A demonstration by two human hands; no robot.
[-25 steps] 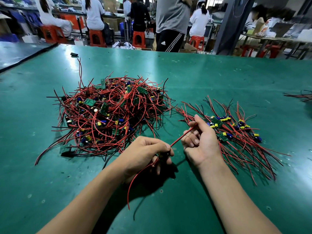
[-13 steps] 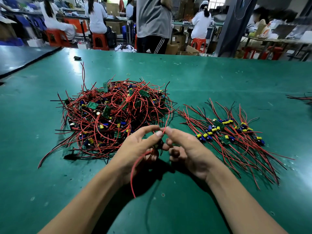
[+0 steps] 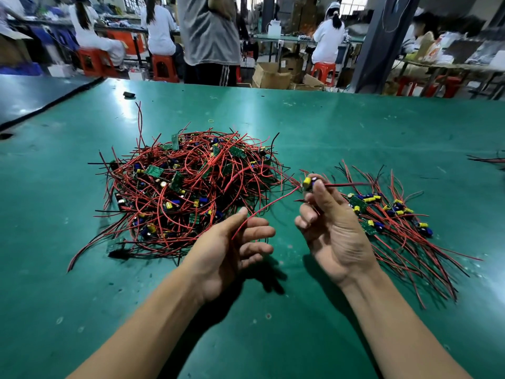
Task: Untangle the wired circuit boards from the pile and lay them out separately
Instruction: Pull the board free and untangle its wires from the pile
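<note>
A tangled pile [image 3: 188, 192] of small green circuit boards with red and black wires lies left of centre on the green table [image 3: 355, 127]. To its right, several separated boards [image 3: 393, 212] lie spread out with their wires fanned. My right hand [image 3: 333, 228] is raised between the two groups and pinches one wired board [image 3: 310, 183] with a yellow part at its fingertips. A red wire [image 3: 267, 205] runs from that board down to my left hand [image 3: 232, 247]. That hand is palm-up with relaxed fingers, and the wire passes loosely over them.
A small black object [image 3: 129, 94] and a rubber band [image 3: 211, 121] lie far back on the table. More wires [image 3: 489, 160] poke in at the right edge. Beyond the far edge a person [image 3: 210, 36] stands and others sit on red stools [image 3: 161, 67].
My hands have drawn apart. The right hand has lifted the board up and to the right, and the left hand has opened so the red wire slides through it.
</note>
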